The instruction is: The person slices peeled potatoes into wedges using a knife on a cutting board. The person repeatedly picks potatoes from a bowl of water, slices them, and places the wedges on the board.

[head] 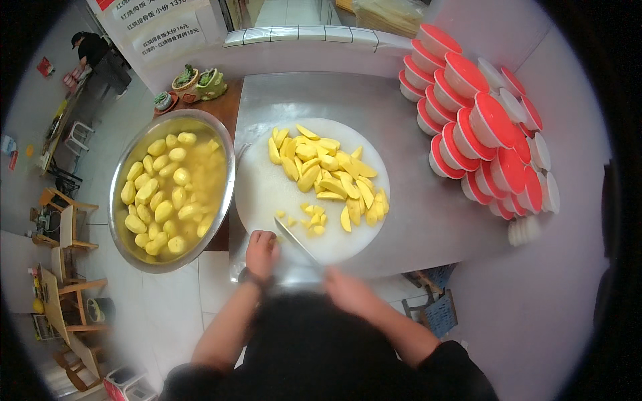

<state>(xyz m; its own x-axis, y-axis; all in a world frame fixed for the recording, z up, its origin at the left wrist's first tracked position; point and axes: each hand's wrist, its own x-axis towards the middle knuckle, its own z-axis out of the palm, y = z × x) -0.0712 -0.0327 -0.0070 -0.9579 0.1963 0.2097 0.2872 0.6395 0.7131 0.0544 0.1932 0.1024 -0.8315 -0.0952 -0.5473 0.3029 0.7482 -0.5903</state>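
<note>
My right hand (348, 290), partly blurred, grips a kitchen knife (297, 241) whose blade points up and left over the lower edge of a round white cutting board (256, 195). My left hand (262, 253) is at the board's lower left edge, fingers curled beside the knife tip around a bit of yellow potato, mostly hidden. Small potato chunks (315, 219) lie just above the blade. A heap of peeled potato wedges (331, 188) covers the board's upper and right parts. To the left, a large steel basin (232, 173) holds peeled whole potatoes (163, 211) in cloudy water.
The board rests on a steel tabletop (416, 225). Stacked bowls with red lids (491, 120) stand at the right by the wall. Potted succulents (200, 82) sit behind the basin. Another person (103, 57) bends over a counter at the far left. Stools and chairs stand around.
</note>
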